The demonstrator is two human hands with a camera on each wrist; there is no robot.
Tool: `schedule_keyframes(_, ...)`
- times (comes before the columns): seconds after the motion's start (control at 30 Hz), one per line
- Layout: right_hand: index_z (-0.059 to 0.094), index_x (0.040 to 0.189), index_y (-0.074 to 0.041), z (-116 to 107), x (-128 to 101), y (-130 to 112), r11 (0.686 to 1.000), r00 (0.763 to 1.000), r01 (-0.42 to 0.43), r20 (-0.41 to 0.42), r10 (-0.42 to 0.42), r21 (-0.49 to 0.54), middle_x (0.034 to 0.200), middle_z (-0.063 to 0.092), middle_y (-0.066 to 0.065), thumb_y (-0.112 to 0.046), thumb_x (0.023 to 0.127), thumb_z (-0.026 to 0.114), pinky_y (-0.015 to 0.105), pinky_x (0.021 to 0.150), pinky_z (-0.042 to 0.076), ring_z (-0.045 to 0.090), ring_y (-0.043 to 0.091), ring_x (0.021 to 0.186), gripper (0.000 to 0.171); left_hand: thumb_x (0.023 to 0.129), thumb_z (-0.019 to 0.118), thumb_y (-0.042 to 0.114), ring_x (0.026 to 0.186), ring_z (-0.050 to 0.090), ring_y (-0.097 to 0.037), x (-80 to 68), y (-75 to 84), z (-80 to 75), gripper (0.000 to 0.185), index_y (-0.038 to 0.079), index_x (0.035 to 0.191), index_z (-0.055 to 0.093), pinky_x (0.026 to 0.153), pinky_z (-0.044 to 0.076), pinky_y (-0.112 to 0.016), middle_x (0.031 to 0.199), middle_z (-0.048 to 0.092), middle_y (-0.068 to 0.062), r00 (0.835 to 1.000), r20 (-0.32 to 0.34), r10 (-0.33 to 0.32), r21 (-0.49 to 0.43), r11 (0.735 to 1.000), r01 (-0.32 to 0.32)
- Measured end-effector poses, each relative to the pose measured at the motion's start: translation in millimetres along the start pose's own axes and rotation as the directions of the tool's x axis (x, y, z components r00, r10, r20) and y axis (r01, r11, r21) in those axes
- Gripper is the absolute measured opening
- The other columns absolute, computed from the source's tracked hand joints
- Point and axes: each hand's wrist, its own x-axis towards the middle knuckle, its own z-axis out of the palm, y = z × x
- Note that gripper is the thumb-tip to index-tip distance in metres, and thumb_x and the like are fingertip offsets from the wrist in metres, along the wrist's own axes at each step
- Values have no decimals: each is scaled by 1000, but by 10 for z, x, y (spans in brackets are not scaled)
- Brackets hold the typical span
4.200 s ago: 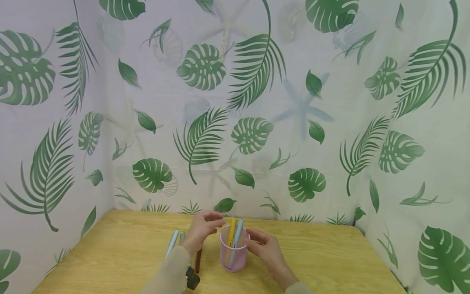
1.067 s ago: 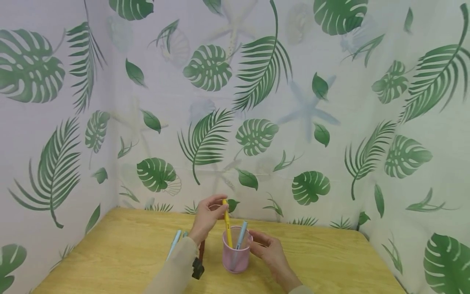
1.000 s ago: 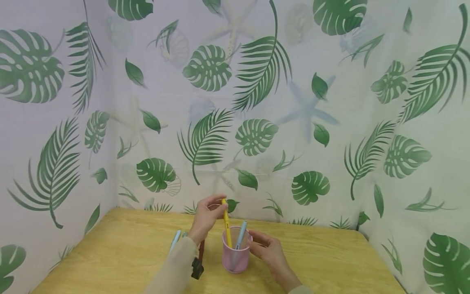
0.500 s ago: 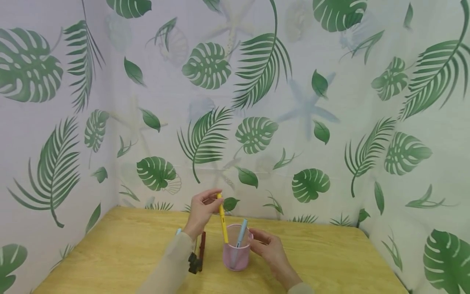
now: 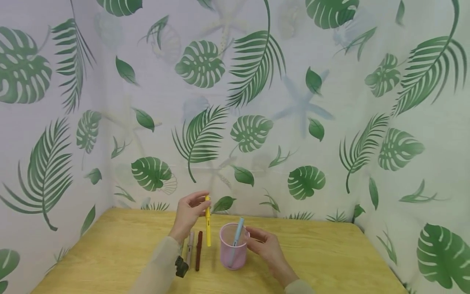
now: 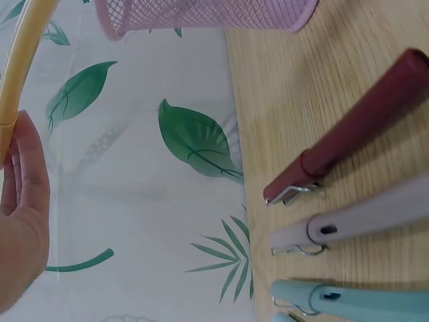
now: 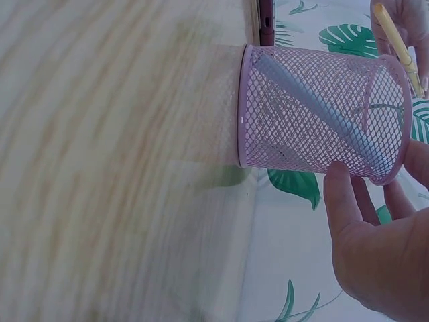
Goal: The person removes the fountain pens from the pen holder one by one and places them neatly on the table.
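Observation:
My left hand [image 5: 189, 213] pinches a yellow pen [image 5: 208, 224] near its top end, holding it upright above the table, left of the pink mesh pen holder [image 5: 233, 255]. In the left wrist view the pen appears at the upper left, beside the fingers. One light blue pen [image 5: 238, 232] leans inside the holder, which stands upright on the table. My right hand [image 5: 267, 249] holds the holder at its right side, with the thumb [image 7: 340, 191] against the mesh and other fingers around the rim.
On the wooden table [image 5: 323, 257], left of the holder, lie a dark red pen [image 5: 198, 251], a greyish-pink pen [image 5: 190, 249] and a teal pen [image 6: 355, 303]. The left sleeve and a black wrist device [image 5: 181, 266] partly cover them. A leaf-patterned curtain [image 5: 271, 175] stands behind the table.
The left hand takes hold of the yellow pen, lifts it out of the holder and carries it left. The light blue pen stays inside; the right hand stays at the holder.

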Motion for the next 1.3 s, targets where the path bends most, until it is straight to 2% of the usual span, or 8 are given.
schedule_keyframes(0.17, 59, 130, 5, -2, 39, -1, 1000, 1000, -4, -10, 4, -6, 127, 62, 24, -17, 92, 70, 34, 90, 57, 64, 23, 110, 45, 90, 71, 12, 90, 67, -16, 4, -29, -116, 30, 10, 120, 69, 74, 59, -30, 115, 67, -16, 999, -1, -32, 34, 999, 32)
schedule_keyframes(0.33, 59, 130, 5, 4, 48, -14, 1000, 1000, -4, -18, 4, 1, 127, 62, 24, -15, 92, 69, 34, 89, 57, 65, 24, 110, 44, 90, 71, 10, 88, 67, -16, -6, -64, -241, 30, 7, 119, 68, 75, 60, -33, 108, 69, -12, 998, -2, -59, 57, 997, 59)
schedule_keyframes(0.6, 60, 129, 4, 21, 56, -11, 1000, 999, -15, -46, 15, -5, 126, 63, 24, -12, 91, 70, 35, 90, 57, 65, 23, 109, 43, 90, 69, 8, 83, 65, -15, -40, -141, -457, 34, 4, 124, 65, 73, 59, -33, 100, 68, -7, 993, 19, -117, 37, 993, 117)
schedule_keyframes(0.9, 60, 129, 4, 29, 13, 2, 999, 999, -32, -35, 31, -7, 127, 62, 23, -15, 90, 72, 34, 90, 56, 64, 21, 109, 45, 91, 69, 11, 92, 68, -17, -127, -196, -701, 40, 3, 129, 60, 76, 59, -32, 119, 66, -19, 986, -13, -164, 47, 985, 165)
schedule_keyframes(1.07, 59, 129, 6, 48, 11, 5, 999, 999, -30, -26, 31, 10, 127, 61, 26, -12, 91, 70, 36, 91, 56, 65, 21, 108, 44, 91, 69, 11, 94, 68, -19, -147, -260, -822, 41, 1, 130, 59, 77, 59, -32, 120, 66, -19, 983, 9, -182, 68, 981, 181)
schedule_keyframes(1.3, 58, 130, 6, 53, 21, 17, 999, 999, -32, -29, 32, 16, 129, 60, 26, -9, 91, 69, 37, 91, 56, 65, 23, 109, 43, 92, 68, 10, 92, 67, -19, -159, -311, -926, 39, 1, 129, 59, 77, 59, -33, 114, 67, -17, 979, -14, -203, 96, 974, 204)
